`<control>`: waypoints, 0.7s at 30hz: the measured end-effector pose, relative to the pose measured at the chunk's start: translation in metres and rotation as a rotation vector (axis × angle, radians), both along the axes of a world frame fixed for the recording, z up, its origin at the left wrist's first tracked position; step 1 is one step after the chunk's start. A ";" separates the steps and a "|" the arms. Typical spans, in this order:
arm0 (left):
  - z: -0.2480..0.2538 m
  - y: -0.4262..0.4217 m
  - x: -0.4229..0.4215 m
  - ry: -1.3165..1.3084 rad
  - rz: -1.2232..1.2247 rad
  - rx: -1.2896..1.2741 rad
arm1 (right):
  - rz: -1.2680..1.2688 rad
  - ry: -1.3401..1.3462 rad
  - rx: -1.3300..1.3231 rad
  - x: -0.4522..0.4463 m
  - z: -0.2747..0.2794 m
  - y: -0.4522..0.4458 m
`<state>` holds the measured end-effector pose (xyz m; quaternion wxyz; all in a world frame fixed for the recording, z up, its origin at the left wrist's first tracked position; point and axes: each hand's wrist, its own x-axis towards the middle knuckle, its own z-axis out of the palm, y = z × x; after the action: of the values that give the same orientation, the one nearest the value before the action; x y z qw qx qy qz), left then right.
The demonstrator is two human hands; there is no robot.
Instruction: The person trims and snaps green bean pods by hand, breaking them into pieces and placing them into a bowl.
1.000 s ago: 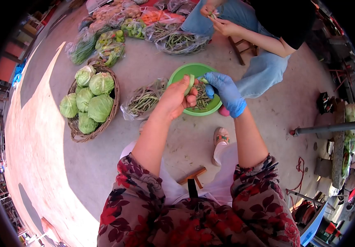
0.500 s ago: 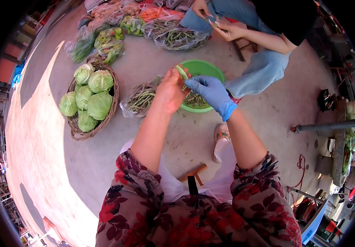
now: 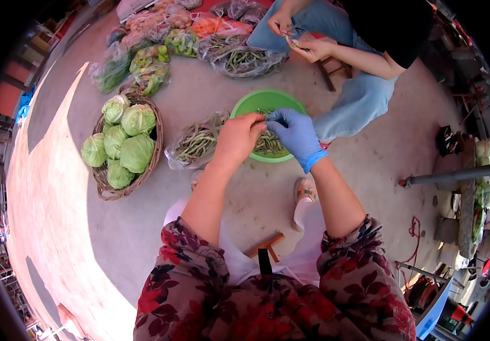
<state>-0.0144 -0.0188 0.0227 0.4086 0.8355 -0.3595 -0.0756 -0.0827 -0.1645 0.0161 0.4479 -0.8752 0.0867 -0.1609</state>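
My bare left hand (image 3: 238,137) and my right hand (image 3: 295,135), in a blue glove, meet fingertip to fingertip above a green plastic basin (image 3: 245,106). Both are closed in a pinch around a green bean, which the fingers now almost wholly hide. Inside the basin lie green bean pieces (image 3: 269,144). To the left of my left hand, a clear plastic bag of long beans (image 3: 195,142) rests open on the concrete floor.
A wicker basket (image 3: 158,139) of cabbages (image 3: 137,153) stands at the left. Bagged vegetables (image 3: 248,61) line the back. Across from me sits a person in jeans (image 3: 350,111), fingers around a small green piece. A metal pole (image 3: 449,175) juts in from the right.
Both hands have dropped slightly toward me, and my left hand has turned knuckles up. The bean, plainly visible before, is now mostly covered. The other person's hands shifted a little.
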 end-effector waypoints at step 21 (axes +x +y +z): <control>-0.012 -0.026 -0.013 1.176 0.300 -0.721 | -0.158 -0.420 -0.147 -0.009 0.010 0.009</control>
<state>-0.0276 -0.0453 0.0108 0.7925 0.5091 0.0376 -0.3337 -0.0913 -0.1556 0.0262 0.3773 -0.8432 0.0479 -0.3800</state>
